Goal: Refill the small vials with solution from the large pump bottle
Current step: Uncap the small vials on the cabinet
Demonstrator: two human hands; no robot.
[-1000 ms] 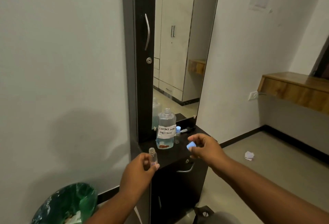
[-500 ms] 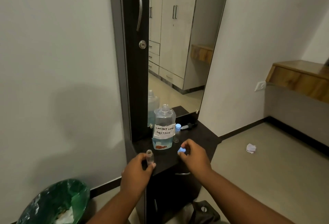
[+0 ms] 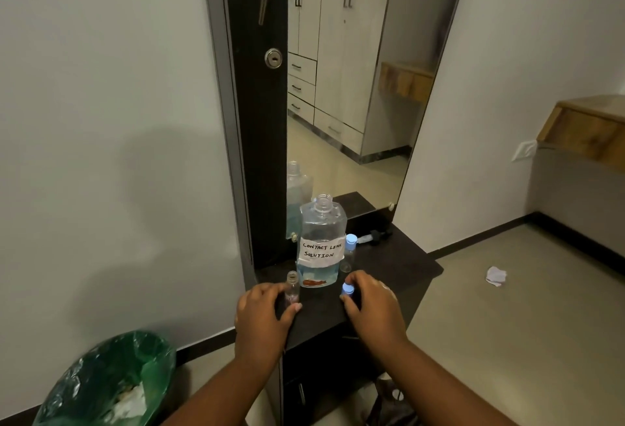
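Note:
A large clear bottle, uncapped, with a paper label reading "contact lens solution" and a little blue liquid, stands on the dark dresser top. My left hand grips a small open vial standing upright just left of the bottle. My right hand pinches a blue cap low over the dresser top, right of the bottle. A second small vial with a blue cap stands behind the bottle's right side. The pump head lies further back.
A tall mirror rises behind the dresser, with a dark door panel on its left. A green-lined bin sits on the floor at lower left. A crumpled paper lies on the floor to the right. A wooden shelf juts from the right wall.
Both hands have come down toward the dresser top. The vial now stands on the surface in my left hand, and the blue cap in my right hand is lower, near the surface.

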